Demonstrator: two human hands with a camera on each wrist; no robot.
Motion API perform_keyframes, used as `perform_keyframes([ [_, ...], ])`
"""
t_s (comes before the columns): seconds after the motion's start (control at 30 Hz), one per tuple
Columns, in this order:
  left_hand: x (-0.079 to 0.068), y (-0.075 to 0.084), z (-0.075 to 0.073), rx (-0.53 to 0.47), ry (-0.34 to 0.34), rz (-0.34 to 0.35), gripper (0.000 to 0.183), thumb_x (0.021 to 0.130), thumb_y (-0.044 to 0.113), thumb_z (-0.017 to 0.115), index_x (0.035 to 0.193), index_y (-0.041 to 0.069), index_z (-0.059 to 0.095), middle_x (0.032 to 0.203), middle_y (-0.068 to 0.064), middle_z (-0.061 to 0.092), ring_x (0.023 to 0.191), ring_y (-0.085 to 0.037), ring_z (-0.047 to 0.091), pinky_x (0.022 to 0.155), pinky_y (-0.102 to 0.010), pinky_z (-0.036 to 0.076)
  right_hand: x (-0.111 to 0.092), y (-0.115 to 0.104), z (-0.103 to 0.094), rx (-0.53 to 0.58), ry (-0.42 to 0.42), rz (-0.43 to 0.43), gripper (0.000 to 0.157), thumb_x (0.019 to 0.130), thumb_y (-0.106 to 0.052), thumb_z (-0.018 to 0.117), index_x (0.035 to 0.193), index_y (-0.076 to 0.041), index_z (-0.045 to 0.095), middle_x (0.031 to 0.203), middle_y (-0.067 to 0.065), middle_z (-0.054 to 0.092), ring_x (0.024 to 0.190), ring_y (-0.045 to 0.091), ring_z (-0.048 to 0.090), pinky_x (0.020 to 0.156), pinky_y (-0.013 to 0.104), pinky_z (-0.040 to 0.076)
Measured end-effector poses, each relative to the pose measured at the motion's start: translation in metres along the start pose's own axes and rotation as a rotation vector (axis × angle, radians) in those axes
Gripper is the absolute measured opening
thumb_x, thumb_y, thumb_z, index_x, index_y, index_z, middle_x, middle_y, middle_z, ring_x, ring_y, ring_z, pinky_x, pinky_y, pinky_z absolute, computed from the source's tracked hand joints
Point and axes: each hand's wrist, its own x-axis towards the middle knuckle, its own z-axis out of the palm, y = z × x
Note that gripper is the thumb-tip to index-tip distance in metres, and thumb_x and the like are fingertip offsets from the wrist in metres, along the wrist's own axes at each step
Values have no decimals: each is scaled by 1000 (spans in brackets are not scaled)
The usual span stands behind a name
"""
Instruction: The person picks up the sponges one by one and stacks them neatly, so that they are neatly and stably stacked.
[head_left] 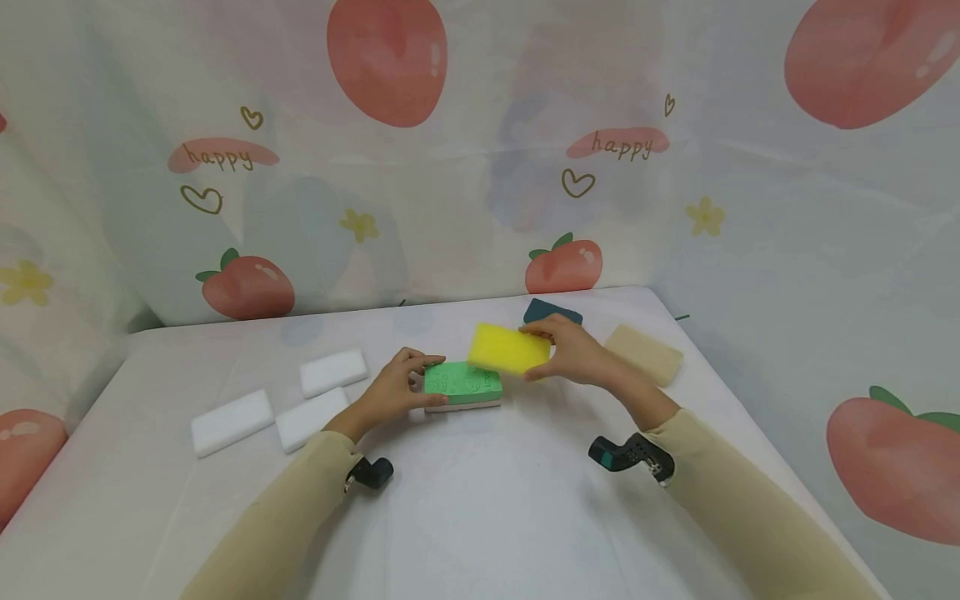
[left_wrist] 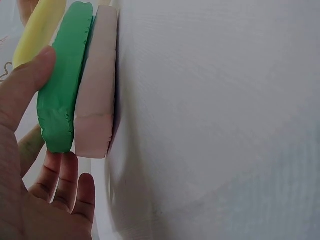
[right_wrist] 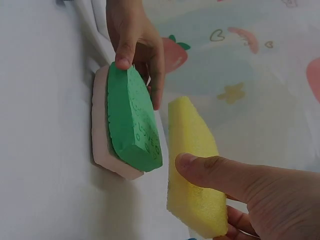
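A green sponge (head_left: 459, 379) with markings on its face lies stacked on a pale pink sponge (left_wrist: 95, 85), which rests on the white table. My left hand (head_left: 392, 390) grips the left end of the green one, thumb on the near side and fingers on the far side. Between thumb and fingers, my right hand (head_left: 576, 350) pinches a yellow sponge (head_left: 506, 350) by its right end. In the head view the yellow sponge overlaps the green one's upper right corner; the right wrist view (right_wrist: 197, 180) has a gap between them.
Several white blocks lie left of my left hand, among them a front one (head_left: 232, 422). Beyond my right hand sit a dark blue sponge (head_left: 551, 311) and a beige sponge (head_left: 651, 357), partly behind the hand and wrist. A printed cloth (head_left: 465, 208) hangs behind the table.
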Motion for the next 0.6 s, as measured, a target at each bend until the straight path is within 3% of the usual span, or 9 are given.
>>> perform_keyframes([
  [0.6, -1, 0, -2, -6, -16, -12, 70, 78, 34, 84, 141, 21, 55, 126, -5, 48, 115, -26, 53, 98, -45, 46, 9, -14, 10, 7, -34, 0, 72, 72, -22, 89, 136, -9, 58, 124, 13, 54, 117, 30, 51, 105, 44, 44],
])
